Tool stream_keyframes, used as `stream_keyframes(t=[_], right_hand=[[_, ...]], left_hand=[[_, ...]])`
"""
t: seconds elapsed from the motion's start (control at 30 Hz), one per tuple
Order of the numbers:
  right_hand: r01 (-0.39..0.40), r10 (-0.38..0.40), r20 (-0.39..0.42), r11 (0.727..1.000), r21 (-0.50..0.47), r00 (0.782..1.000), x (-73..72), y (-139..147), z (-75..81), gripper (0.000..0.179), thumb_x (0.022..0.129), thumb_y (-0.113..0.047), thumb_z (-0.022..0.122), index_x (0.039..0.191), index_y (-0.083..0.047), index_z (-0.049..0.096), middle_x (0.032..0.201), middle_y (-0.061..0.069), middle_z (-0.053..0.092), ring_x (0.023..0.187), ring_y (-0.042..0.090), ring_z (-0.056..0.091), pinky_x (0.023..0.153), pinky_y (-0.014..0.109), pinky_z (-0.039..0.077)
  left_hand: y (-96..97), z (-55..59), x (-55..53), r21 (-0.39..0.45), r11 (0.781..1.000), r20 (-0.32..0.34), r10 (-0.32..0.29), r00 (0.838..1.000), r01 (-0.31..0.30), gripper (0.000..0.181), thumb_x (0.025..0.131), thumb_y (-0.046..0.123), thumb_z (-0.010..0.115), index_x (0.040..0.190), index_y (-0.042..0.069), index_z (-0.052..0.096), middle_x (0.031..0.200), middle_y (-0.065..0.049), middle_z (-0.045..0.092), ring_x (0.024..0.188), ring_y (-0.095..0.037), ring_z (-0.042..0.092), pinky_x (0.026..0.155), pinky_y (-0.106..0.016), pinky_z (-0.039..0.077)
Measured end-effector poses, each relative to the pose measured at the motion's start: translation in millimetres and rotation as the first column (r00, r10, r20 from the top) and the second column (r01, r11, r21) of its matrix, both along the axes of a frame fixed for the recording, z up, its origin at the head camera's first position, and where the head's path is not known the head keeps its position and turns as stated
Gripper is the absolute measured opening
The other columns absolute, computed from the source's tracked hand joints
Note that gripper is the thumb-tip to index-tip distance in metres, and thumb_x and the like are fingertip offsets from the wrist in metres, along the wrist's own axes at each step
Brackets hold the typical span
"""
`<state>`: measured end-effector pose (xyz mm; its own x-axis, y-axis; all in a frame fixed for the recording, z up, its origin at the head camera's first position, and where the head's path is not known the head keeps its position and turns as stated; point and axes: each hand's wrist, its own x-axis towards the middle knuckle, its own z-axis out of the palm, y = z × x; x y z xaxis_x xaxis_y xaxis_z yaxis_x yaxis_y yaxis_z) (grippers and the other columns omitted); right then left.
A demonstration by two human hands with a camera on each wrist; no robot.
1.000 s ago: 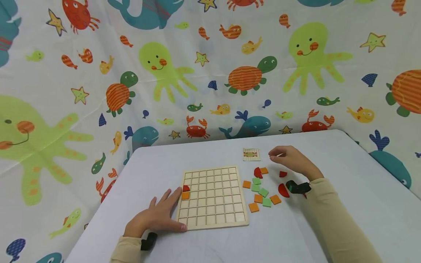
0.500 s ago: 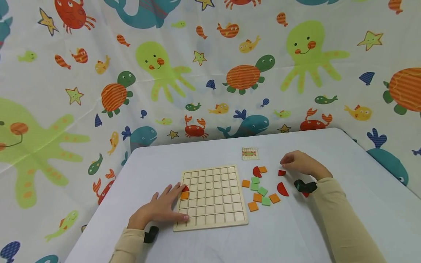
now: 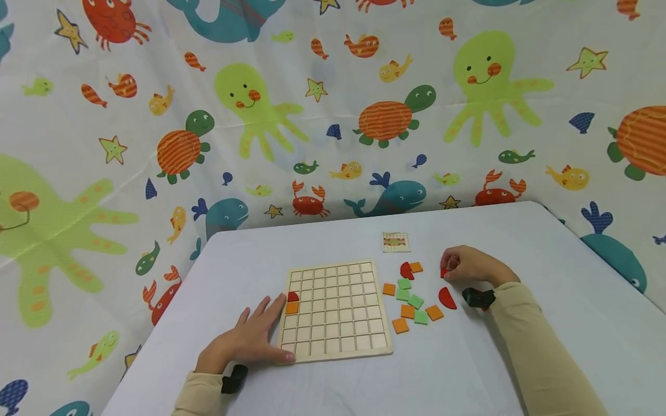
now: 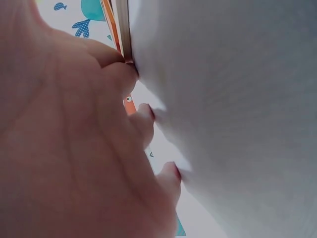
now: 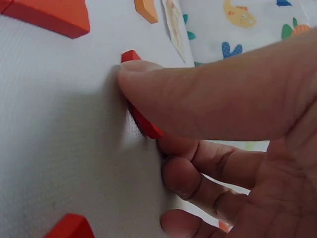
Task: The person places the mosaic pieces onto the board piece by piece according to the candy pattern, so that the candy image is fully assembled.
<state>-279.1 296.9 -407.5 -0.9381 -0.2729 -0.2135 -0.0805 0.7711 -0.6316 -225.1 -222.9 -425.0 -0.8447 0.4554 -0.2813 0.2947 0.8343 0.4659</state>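
Observation:
My left hand (image 3: 245,341) lies with fingers spread along the left edge of the wooden grid board (image 3: 340,315), its thumb at the lower left corner. On the board's left column, a red quarter-round tile (image 3: 293,296) sits just above an orange square tile (image 3: 292,307). To the right of the board, my right hand (image 3: 476,267) pinches a small red tile (image 5: 148,126) between thumb and index finger, down at the tabletop. The thumb covers much of that tile in the right wrist view, while the other fingers curl loosely beneath.
Between board and right hand lie several loose orange squares (image 3: 400,326) and green squares (image 3: 415,301). A red half-round tile (image 3: 447,298) is just below the right hand; another red tile (image 3: 406,270) touches an orange one. A small pattern card (image 3: 396,242) lies behind them.
My right hand has moved right and down from beside the card onto the red tile and now pinches it. The left hand stays at the board's edge, its thumb shifting slightly.

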Motion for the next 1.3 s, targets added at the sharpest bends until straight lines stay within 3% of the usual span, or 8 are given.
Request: stream_keyframes(t=[0.2, 0.33, 0.43, 0.63, 0.9, 1.3], right_hand=[[-0.016, 0.015, -0.045, 1.0, -0.008, 0.999, -4.0, -5, -2.5, 0.018, 0.092, -0.004, 0.079, 0.101, -0.004, 0.063, 0.09, 0.007, 0.06, 0.089, 0.027, 0.056, 0.078, 0.038, 0.05], [0.005, -0.007, -0.049, 0.999, -0.039, 0.999, -6.6, -7, -0.1, 0.01, 0.096, -0.003, 0.074, 0.102, -0.003, 0.066, 0.092, 0.008, 0.063, 0.091, 0.027, 0.057, 0.079, 0.037, 0.052], [0.03, -0.036, -0.047, 0.994, -0.108, 0.998, -8.1, -10, 3.9, 0.006, 0.099, -0.001, 0.067, 0.105, 0.0, 0.066, 0.093, 0.009, 0.064, 0.09, 0.027, 0.057, 0.078, 0.037, 0.053], [0.073, -0.087, -0.038, 0.961, -0.265, 0.996, -11.6, -24, 10.9, 0.014, 0.105, -0.005, 0.064, 0.116, 0.003, 0.066, 0.103, 0.012, 0.068, 0.089, 0.027, 0.064, 0.082, 0.035, 0.057], [0.0, -0.009, -0.025, 0.943, -0.334, 1.0, -17.0, -65, 11.6, 0.022, 0.105, -0.006, 0.065, 0.123, 0.004, 0.07, 0.11, 0.014, 0.07, 0.093, 0.027, 0.071, 0.098, 0.044, 0.057], [-0.123, 0.141, 0.009, 0.893, -0.434, 0.99, -8.4, -123, -3.2, 0.012, 0.103, -0.005, 0.069, 0.109, 0.004, 0.075, 0.092, 0.011, 0.075, 0.08, 0.026, 0.073, 0.08, 0.034, 0.062]], left_hand=[[-3.5, 1.3, 1.2, 0.01, 1.0, -0.018, -0.01, 1.0, 0.01, 0.131, 0.078, 0.062, 0.087, 0.17, 0.001, 0.018, 0.176, -0.02, 0.018, 0.161, -0.046, 0.008, 0.123, -0.075, 0.001], [-6.9, 0.1, 0.1, 0.028, 0.999, -0.013, -0.015, 1.0, 0.015, 0.134, 0.076, 0.067, 0.086, 0.17, 0.0, 0.019, 0.176, -0.021, 0.017, 0.161, -0.047, 0.007, 0.122, -0.075, -0.001], [-9.0, -2.4, -2.2, 0.05, 0.999, -0.019, -0.015, 1.0, 0.016, 0.136, 0.075, 0.07, 0.086, 0.17, 0.0, 0.019, 0.176, -0.021, 0.017, 0.161, -0.047, 0.006, 0.122, -0.075, -0.002], [-7.0, -0.5, -3.5, 0.023, 1.0, 0.003, -0.008, 1.0, 0.008, 0.135, 0.076, 0.068, 0.087, 0.171, 0.003, 0.017, 0.178, -0.016, 0.015, 0.163, -0.043, 0.003, 0.124, -0.071, -0.003], [-5.2, 3.3, -0.9, 0.021, 1.0, -0.011, 0.01, 1.0, -0.01, 0.13, 0.076, 0.06, 0.09, 0.172, 0.007, 0.019, 0.177, -0.014, 0.019, 0.163, -0.043, 0.006, 0.125, -0.071, 0.0], [-9.6, -0.4, 1.7, 0.019, 1.0, -0.015, 0.016, 1.0, -0.015, 0.128, 0.076, 0.059, 0.091, 0.172, 0.011, 0.021, 0.178, -0.01, 0.02, 0.163, -0.042, 0.007, 0.125, -0.071, 0.0]])
